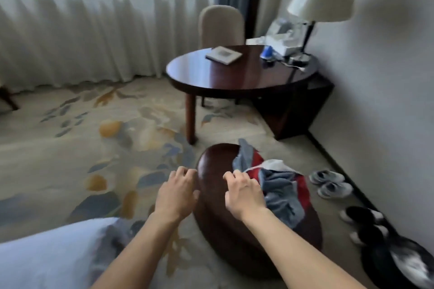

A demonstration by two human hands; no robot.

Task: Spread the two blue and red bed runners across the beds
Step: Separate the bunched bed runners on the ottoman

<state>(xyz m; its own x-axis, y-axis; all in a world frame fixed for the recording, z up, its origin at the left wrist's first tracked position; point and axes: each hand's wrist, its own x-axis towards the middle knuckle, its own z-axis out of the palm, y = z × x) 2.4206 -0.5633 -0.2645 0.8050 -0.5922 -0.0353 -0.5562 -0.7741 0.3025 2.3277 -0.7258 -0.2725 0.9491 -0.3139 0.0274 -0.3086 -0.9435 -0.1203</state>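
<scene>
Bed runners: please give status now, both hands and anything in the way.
Left hand open, over stool edge. Right hand reaching onto crumpled bed runners, grip unclear. Runners bunched on stool, not spread. Nothing blocking.

The bed runners (279, 185) lie crumpled in 1 loose heap of blue and red cloth, with a pale lining turned up at the top. The heap sits on the right half of a dark oval wooden stool (216, 164), 1 blue end sticking up at the far edge. How many runners are in the heap cannot be told.
</scene>
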